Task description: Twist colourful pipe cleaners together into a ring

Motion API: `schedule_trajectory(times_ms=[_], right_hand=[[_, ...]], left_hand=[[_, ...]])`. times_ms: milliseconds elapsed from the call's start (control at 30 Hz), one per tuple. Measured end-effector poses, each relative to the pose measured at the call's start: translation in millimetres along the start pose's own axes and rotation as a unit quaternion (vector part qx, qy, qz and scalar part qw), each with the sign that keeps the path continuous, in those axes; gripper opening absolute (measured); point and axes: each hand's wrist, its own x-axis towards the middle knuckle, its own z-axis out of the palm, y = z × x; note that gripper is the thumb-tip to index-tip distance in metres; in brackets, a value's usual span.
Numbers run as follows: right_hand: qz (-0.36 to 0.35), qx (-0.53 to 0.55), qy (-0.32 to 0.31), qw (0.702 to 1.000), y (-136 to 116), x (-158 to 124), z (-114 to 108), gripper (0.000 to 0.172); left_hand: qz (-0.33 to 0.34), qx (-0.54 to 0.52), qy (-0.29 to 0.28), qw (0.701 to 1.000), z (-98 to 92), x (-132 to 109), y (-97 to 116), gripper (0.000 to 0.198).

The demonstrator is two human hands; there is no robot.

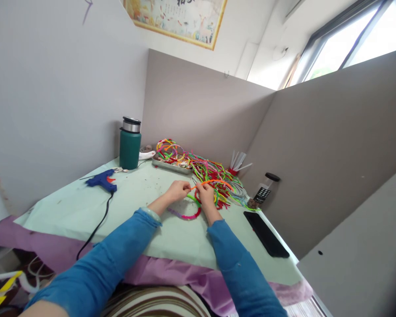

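Grey partitions (204,97) flank a table (69,211) covered in pale green, with purple cloth (171,269) hanging along its near edge. Before the stem pile (203,165) toward the far edge, the left hand (178,190) and right hand (207,196) both pinch an orange fuzzy stem (214,181).

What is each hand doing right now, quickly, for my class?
Left hand: closed, pinching a curved, fuzzy orange pipe cleaner.
Right hand: closed, holding the same pipe cleaner.
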Motion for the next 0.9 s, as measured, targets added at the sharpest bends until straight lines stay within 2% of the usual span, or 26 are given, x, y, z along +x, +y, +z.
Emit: schedule_trajectory(times_ms=[67,167,267,433,567,700,800,900], right_hand=[[-0.019,-0.030,0.024,0.999,1,1,-2,0.034],[-0.043,-0.041,0.019,0.998,-2,-1,-2,0.035],[-0.058,-0.038,-0.024,0.997,-10,-5,0,0.035],[-0.039,0.009,-0.084,0.996,-19,-10,2,0.034],[0.001,0.078,-0.063,0.995,-23,-10,-2,0.033],[0.007,0.089,-0.045,0.995,-27,-10,-5,0.034],[0.011,0.078,-0.037,0.996,-27,-9,-4,0.035],[0.007,0.049,0.000,0.999,-21,-7,-2,0.035]], left_hand=[[0.018,-0.013,-0.021,1.000,2.3,-1,-1,0.020],[-0.004,-0.033,-0.034,0.999,3.8,-1,-3,0.021],[-0.025,-0.074,-0.046,0.996,1.5,-1,-2,0.025],[-0.083,-0.145,-0.062,0.984,-3.3,-1,1,0.030],[-0.111,-0.234,-0.082,0.962,-5.3,-5,4,0.028],[-0.102,-0.279,-0.104,0.949,-7.5,-6,6,0.033],[-0.095,-0.248,-0.069,0.962,-7.4,-4,3,0.032],[-0.056,-0.138,-0.008,0.989,-5.5,-1,1,0.026]])
